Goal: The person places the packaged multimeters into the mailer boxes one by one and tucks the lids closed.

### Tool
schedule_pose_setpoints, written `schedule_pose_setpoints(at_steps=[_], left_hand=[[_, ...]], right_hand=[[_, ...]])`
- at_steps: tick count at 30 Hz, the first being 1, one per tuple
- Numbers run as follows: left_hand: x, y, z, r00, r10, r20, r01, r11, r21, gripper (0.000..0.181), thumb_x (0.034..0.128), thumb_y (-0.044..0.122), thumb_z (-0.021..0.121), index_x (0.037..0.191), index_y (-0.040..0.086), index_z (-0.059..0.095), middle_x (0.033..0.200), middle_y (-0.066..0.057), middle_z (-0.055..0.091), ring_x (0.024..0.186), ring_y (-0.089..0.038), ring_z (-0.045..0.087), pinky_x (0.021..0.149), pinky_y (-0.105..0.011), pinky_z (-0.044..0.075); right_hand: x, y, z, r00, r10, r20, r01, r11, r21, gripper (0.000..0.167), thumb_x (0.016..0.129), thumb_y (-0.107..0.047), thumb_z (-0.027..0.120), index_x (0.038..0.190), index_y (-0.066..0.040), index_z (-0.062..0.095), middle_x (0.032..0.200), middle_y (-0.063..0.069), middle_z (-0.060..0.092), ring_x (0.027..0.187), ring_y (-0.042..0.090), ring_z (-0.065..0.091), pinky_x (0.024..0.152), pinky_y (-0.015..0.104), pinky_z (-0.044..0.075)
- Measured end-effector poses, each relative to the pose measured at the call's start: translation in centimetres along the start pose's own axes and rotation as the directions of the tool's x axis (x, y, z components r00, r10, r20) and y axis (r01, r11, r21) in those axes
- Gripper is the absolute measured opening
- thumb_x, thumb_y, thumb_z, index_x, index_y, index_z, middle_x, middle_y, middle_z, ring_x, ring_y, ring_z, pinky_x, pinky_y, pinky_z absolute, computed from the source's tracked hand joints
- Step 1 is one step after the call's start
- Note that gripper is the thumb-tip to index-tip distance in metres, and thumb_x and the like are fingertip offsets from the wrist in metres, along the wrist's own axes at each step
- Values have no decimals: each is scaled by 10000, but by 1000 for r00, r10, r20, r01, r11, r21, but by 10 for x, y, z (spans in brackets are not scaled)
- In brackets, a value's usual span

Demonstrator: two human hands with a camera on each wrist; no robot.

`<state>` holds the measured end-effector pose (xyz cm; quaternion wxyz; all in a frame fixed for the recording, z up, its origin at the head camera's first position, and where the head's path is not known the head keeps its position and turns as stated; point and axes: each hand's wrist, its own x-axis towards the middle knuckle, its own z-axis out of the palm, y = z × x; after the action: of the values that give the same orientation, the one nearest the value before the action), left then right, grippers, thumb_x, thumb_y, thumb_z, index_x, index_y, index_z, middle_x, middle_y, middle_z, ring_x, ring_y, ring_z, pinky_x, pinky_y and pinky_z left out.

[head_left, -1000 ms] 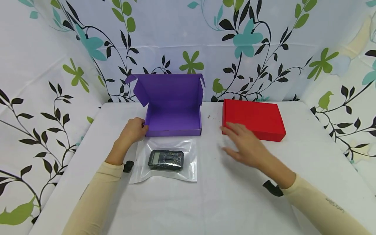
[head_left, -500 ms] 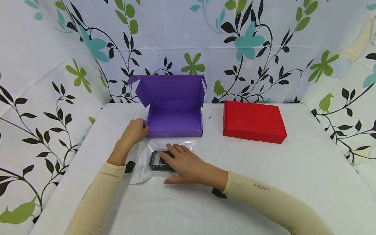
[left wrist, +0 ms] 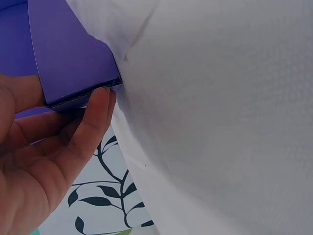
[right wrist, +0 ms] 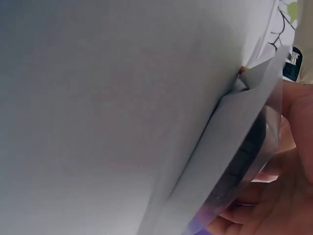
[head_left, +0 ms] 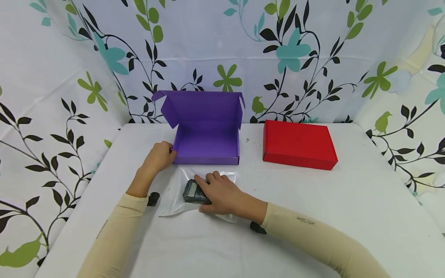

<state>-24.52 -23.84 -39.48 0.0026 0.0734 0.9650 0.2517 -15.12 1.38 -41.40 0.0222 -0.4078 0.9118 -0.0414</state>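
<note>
An open purple box (head_left: pixel 208 144) stands with its lid raised at the back of the table. My left hand (head_left: pixel 155 157) grips the box's left side wall; in the left wrist view, thumb and fingers (left wrist: pixel 98 115) lie on either side of that purple wall (left wrist: pixel 73 58). In front of the box lies a clear plastic bag (head_left: pixel 174 197) holding a black multimeter (head_left: pixel 195 193). My right hand (head_left: pixel 226 195) is curled over the right end of the meter and grips it through the bag. The right wrist view has the bag (right wrist: pixel 230 122) tilted up against the palm.
A closed red box (head_left: pixel 299 143) sits at the back right of the white table (head_left: pixel 295 200). Behind the table hangs a white curtain (head_left: pixel 194 38) printed with leaves and flowers.
My right hand has come from the red box to the bagged meter and curled round it. The bag has shifted slightly right, its edge lifting. My left hand has stayed on the purple box.
</note>
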Motion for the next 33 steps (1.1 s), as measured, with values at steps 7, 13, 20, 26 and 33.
schedule_pose_setpoints(at_steps=[7, 13, 20, 26, 33], left_hand=[[-4, -1, -1, 1000, -7, 6, 7, 1000, 7, 232, 951, 36, 561, 719, 27, 572, 636, -58, 523, 583, -213, 488, 518, -323, 384], [-9, 0, 0, 1000, -6, 11, 6, 1000, 2, 211, 952, 32, 562, 745, 10, 595, 640, -59, 534, 576, -208, 493, 513, -321, 393], [-16, 1, 3, 1000, 1, 11, -1, 1000, -5, 211, 945, 41, 572, 736, 22, 584, 636, -51, 525, 574, -204, 489, 511, -324, 388], [-21, 4, 6, 1000, 18, 2, -18, 1000, -9, 229, 928, 38, 572, 700, 49, 557, 618, -33, 500, 561, -194, 471, 506, -321, 378], [-31, 10, 8, 999, 32, -1, -32, 999, -14, 245, 919, 37, 567, 678, 67, 533, 608, -30, 490, 550, -192, 469, 499, -320, 379]], right_hand=[[-9, 4, -3, 998, -43, -44, 42, 999, -23, 819, 899, -466, 797, 1537, -91, 445, 1224, 74, 617, 1137, 232, 547, 964, 427, 473], [-18, 4, -4, 998, -48, -39, 49, 999, 18, 763, 882, -418, 815, 1486, -92, 482, 1196, 71, 622, 1074, 215, 573, 885, 386, 492], [-33, 4, -11, 997, -58, -56, 62, 995, 74, 736, 870, -397, 814, 1479, -110, 515, 1220, 73, 638, 1084, 209, 576, 876, 356, 501], [-50, 9, -25, 995, -31, -90, 47, 982, 185, 742, 851, -359, 818, 1495, -137, 526, 1283, 68, 639, 1121, 211, 579, 870, 384, 516], [-66, 17, -43, 983, 12, -185, 35, 968, 247, 781, 809, -334, 853, 1494, -136, 535, 1298, 50, 633, 1127, 225, 590, 848, 396, 524]])
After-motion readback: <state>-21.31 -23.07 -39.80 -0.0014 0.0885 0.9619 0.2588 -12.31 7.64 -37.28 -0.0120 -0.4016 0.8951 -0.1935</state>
